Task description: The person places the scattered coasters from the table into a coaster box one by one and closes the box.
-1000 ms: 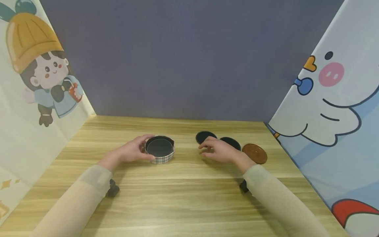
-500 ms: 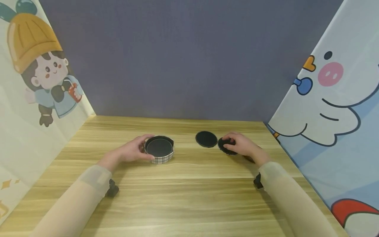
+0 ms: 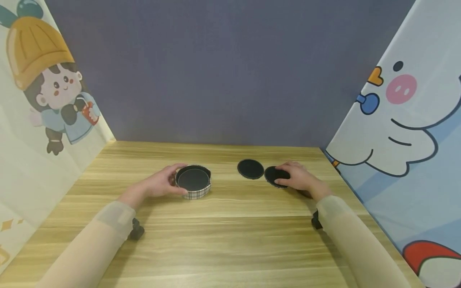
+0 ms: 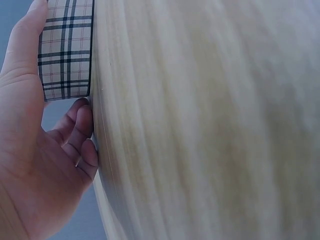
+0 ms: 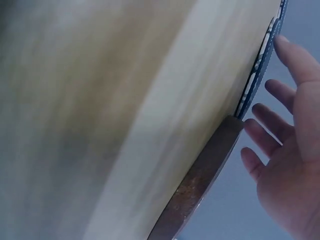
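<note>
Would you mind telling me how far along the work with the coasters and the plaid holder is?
Done: one black coaster already seems to lie inside the plaid holder, which the left hand grips. In hand: the right hand rests its fingers on a black coaster on the table. Left: that one, the other black coaster beside it and a brown coaster under the right palm.

Staged recording booth: wooden table (image 3: 223,240), grey backdrop (image 3: 223,68), cartoon-printed side panels (image 3: 403,120).
</note>
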Action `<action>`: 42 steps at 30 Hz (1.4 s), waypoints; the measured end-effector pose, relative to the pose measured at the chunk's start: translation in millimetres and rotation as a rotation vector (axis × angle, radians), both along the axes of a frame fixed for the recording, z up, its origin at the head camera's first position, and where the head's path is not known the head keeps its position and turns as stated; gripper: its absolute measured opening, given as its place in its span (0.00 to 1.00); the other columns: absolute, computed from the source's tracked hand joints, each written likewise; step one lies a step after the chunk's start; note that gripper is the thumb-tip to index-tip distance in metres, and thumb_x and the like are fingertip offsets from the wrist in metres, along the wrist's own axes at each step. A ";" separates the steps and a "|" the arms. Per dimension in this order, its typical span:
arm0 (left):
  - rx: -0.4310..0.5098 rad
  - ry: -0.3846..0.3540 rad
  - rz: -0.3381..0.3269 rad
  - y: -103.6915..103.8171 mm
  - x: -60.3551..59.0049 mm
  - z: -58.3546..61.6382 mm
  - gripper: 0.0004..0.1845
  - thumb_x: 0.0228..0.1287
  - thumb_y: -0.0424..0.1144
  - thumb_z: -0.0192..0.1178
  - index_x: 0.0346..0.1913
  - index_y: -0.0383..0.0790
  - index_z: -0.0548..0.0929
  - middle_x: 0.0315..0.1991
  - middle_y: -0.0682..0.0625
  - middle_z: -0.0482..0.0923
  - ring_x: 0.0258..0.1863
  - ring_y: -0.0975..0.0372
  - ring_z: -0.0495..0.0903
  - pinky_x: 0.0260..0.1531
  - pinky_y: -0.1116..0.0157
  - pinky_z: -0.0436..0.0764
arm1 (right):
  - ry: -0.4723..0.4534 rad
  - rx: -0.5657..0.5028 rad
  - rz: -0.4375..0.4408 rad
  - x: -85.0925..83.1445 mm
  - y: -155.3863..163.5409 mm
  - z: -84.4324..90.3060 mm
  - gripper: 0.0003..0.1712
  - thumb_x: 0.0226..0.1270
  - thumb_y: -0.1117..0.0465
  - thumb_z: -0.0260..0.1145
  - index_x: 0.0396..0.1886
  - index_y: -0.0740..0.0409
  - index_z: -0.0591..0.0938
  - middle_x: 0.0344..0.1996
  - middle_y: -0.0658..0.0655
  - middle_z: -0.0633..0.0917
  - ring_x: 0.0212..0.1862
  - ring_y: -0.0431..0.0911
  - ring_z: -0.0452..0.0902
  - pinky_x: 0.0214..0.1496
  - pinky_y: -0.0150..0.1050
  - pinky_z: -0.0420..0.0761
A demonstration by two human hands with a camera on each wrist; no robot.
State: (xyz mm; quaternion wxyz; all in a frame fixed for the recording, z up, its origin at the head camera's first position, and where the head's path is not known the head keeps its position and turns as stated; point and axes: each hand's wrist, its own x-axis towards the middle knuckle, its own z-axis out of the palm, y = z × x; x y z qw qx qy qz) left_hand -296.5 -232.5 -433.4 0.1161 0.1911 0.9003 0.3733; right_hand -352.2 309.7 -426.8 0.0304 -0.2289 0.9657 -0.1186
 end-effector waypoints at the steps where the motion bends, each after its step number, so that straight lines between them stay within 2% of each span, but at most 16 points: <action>1: -0.001 0.004 0.001 0.2 0.2 0.0 0.60 0.61 0.55 0.83 0.88 0.44 0.56 0.65 0.32 0.73 0.61 0.44 0.81 0.69 0.38 0.79 | -0.004 0.000 -0.001 0.5 -0.3 0.1 0.39 0.80 0.40 0.69 0.80 0.58 0.77 0.76 0.70 0.76 0.78 0.74 0.66 0.79 0.79 0.60; 10: 0.038 -0.001 -0.014 0.4 1.3 1.1 0.59 0.62 0.50 0.83 0.88 0.43 0.57 0.66 0.30 0.74 0.61 0.43 0.82 0.69 0.37 0.79 | -0.037 0.027 -0.020 0.1 -1.5 -5.3 0.38 0.81 0.39 0.67 0.81 0.53 0.77 0.79 0.68 0.74 0.79 0.74 0.64 0.74 0.79 0.61; 25: 0.006 0.008 -0.001 0.7 1.7 1.5 0.60 0.61 0.54 0.83 0.88 0.44 0.57 0.66 0.31 0.73 0.61 0.44 0.81 0.69 0.37 0.78 | -0.072 0.055 -0.041 6.5 -5.3 -1.5 0.38 0.81 0.37 0.66 0.79 0.52 0.78 0.79 0.68 0.73 0.80 0.73 0.63 0.76 0.77 0.60; 34: 0.022 0.008 -0.012 2.0 2.7 3.4 0.59 0.62 0.51 0.83 0.88 0.43 0.57 0.64 0.31 0.75 0.60 0.45 0.82 0.68 0.37 0.79 | -0.061 0.069 -0.010 23.3 -13.4 3.3 0.37 0.79 0.37 0.68 0.77 0.52 0.80 0.77 0.67 0.76 0.77 0.72 0.66 0.74 0.79 0.62; 42: 0.025 0.008 -0.014 2.5 3.2 4.2 0.59 0.62 0.50 0.83 0.88 0.42 0.57 0.62 0.32 0.77 0.58 0.46 0.82 0.68 0.38 0.79 | -0.068 0.077 0.013 40.4 -23.7 6.2 0.36 0.81 0.38 0.68 0.78 0.53 0.79 0.78 0.68 0.74 0.79 0.75 0.63 0.77 0.82 0.59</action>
